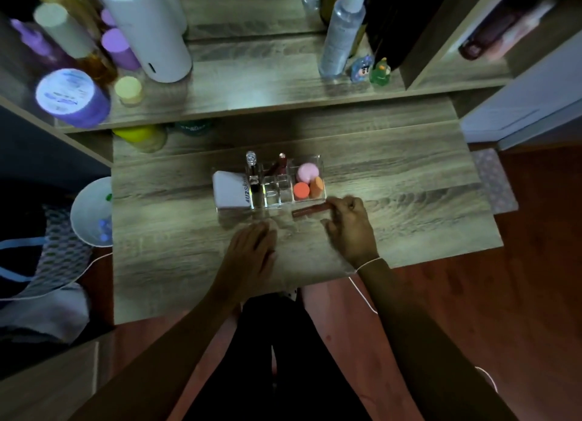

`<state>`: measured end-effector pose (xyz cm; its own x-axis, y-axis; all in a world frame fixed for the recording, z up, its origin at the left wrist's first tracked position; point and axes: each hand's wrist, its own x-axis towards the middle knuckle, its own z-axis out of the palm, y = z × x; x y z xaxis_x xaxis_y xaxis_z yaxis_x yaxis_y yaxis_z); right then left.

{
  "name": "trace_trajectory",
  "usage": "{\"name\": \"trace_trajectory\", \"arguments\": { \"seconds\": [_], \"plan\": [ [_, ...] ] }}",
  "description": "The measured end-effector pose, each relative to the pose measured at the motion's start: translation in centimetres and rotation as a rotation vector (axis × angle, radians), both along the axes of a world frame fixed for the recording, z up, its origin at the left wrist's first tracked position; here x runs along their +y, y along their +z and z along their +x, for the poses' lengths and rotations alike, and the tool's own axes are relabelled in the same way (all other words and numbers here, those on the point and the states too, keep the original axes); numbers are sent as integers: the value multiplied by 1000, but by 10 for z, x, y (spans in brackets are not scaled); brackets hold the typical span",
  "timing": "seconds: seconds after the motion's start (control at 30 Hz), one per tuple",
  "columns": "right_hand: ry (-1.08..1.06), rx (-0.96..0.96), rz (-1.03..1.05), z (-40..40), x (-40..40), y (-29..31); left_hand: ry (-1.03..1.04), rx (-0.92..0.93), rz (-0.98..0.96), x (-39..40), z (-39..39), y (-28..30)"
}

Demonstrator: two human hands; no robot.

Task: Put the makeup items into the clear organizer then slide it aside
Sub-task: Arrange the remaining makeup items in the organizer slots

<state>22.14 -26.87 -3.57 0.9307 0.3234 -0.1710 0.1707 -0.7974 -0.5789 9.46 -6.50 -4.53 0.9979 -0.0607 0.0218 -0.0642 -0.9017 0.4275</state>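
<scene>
Lip tube (pixel 310 210) on table (pixel 409 181), seemingly just before organizer (pixel 274 197).

1. Desk (pixel 393 174): grey wood grain, lit at centre, dim at edges.
2. Upper shelf (pixel 252 96): same wood, bearing bottles (pixel 341 33).
3. Floor (pixel 535 263): reddish-brown wood.
4. Bin (pixel 91 212): white, left of desk.

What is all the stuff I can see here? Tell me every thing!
Clear organizer: 1, see-through, middle of the wooden table.
Sponges: 3, one pink, two orange, organizer's right section.
White tube: 1, organizer's left end.
Lip tubes: 2, one clear-capped, one dark red, standing in back slots.
Brown lipstick: 1, lying in front of the organizer.
Bottles: several, white, purple, amber, left of the shelf.
Spray bottle: 1, clear, right of the shelf.
Small figures: 2, blue and green.
Left hand: flat on the table.
Right hand: fingers on the lipstick.
</scene>
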Motion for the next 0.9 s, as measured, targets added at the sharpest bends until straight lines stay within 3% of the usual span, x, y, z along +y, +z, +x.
{"name": "trace_trajectory", "arguments": {
  "seconds": [0.5,0.9],
  "plan": [
    [294,-75,-198,-13,0,6,-8,71,13,3,-5,-3],
    [247,-44,74,-36,9,16,-13,43,0,5,-6,-1]
  ]
}}
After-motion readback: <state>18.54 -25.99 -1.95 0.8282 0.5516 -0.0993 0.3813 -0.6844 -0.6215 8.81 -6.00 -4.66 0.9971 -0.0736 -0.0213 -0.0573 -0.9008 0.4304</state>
